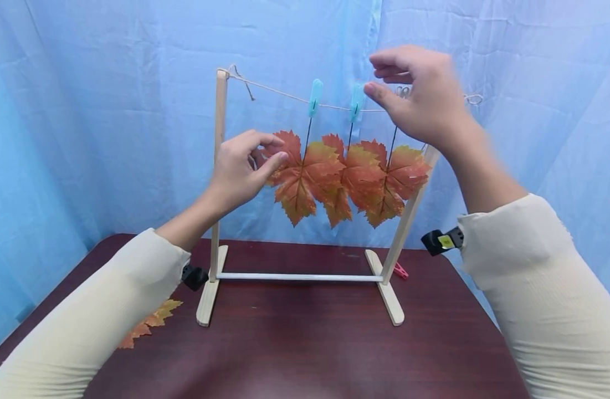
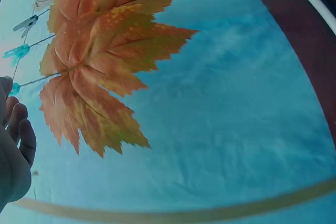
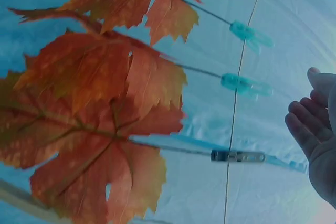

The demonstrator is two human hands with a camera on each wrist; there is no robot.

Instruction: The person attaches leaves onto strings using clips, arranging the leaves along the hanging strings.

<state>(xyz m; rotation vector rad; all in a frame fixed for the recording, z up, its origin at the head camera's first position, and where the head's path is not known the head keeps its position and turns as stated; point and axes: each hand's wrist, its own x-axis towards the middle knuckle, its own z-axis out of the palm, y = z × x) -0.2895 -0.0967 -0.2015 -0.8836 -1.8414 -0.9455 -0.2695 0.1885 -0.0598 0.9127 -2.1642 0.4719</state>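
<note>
Right hand — blurred — partly hides the grey clip.

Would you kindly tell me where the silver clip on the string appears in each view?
Head: the silver clip is in the upper right, partly hidden by the right hand.
Left wrist: the silver clip is near the left edge, towards the top.
Right wrist: the silver clip is right of centre, below mid-height.
Shared landmark: the turquoise clip next to it.
</note>
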